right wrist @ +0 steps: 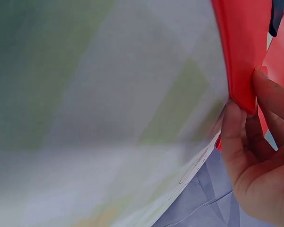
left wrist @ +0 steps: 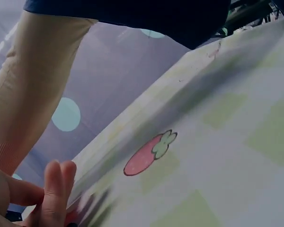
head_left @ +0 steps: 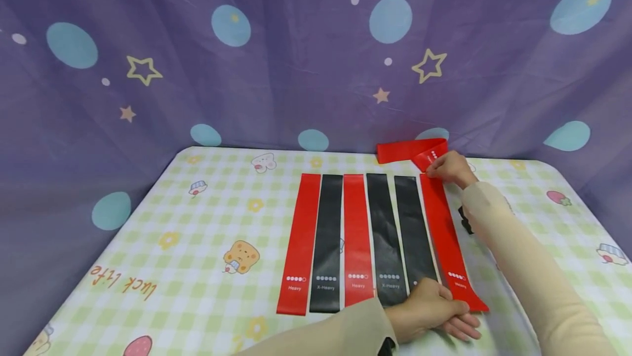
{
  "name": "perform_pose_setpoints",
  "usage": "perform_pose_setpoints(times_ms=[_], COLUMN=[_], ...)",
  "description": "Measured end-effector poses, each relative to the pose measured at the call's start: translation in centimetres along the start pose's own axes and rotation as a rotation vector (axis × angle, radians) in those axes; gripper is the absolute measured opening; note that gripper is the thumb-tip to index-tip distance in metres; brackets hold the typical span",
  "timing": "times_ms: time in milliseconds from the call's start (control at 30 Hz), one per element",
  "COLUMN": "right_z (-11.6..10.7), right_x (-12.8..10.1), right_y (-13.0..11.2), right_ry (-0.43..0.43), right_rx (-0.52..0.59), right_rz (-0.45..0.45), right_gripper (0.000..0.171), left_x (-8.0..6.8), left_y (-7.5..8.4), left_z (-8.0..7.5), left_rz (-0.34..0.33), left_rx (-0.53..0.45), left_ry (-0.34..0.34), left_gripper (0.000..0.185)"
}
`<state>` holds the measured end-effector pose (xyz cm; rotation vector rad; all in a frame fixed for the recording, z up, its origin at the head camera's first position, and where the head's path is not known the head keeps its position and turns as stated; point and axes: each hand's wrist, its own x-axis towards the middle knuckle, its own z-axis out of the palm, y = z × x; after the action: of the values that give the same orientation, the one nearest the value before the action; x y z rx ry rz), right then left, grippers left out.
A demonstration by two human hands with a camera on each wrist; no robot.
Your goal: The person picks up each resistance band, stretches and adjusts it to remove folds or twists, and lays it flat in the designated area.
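Six flat resistance bands lie side by side, red ones marked Heavy alternating mostly with black ones. At the row's right end is a red resistance band. Its far end is pinched between thumb and fingers of my right hand, also plain in the right wrist view, where the red band ends at the fingertips. My left hand pinches the same band's near end, whose corner flares to the right. The left wrist view shows the fingers but hides most of the band. Beside it, a black band is partly covered by the left hand.
Another red band lies folded at the table's back edge, just beyond the right hand. A small black object is partly hidden by the right sleeve. The checked tablecloth meets a purple curtain behind.
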<state>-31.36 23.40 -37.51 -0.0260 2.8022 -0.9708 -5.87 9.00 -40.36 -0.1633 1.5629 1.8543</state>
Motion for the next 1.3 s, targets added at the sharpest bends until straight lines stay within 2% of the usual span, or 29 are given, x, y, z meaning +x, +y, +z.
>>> perform_pose_setpoints(times_ms=[100, 300, 367, 533, 800, 1100, 1200, 1300], right_z=[0.0, -0.1, 0.0, 0.3, 0.5, 0.1, 0.1, 0.3], right_x=[0.0, -0.1, -0.1, -0.2, -0.2, 0.1, 0.1, 0.1], right_y=[0.1, 0.2, 0.2, 0.1, 0.2, 0.3, 0.2, 0.1], right_ry=[0.006, 0.028, 0.029, 0.050, 0.072, -0.014, -0.010, 0.031], right_rx=[-0.011, -0.027, -0.025, -0.041, -0.048, -0.046, -0.056, -0.065], right_rz=[-0.020, -0.041, -0.043, -0.065, -0.076, -0.115, -0.124, -0.116], right_gripper=[0.031, 0.028, 0.028, 0.027, 0.026, 0.026, 0.027, 0.027], left_x=[0.1, 0.2, 0.1, -0.3, -0.7, -1.0, -1.1, -1.3], left_y=[0.2, 0.8, 0.9, 0.7, 0.7, 0.6, 0.5, 0.4], left_z=[0.0, -0.1, -0.2, -0.1, 0.2, -0.1, -0.3, -0.5], left_rz=[-0.054, -0.229, -0.253, -0.264, -0.343, -0.385, -0.377, -0.367], left_rx=[0.002, 0.033, 0.033, 0.019, 0.002, 0.082, 0.108, 0.134], left_ry=[-0.027, -0.043, -0.049, -0.018, 0.003, -0.059, -0.074, -0.086], left_gripper=[0.015, 0.022, 0.023, 0.019, 0.015, 0.013, 0.016, 0.020])
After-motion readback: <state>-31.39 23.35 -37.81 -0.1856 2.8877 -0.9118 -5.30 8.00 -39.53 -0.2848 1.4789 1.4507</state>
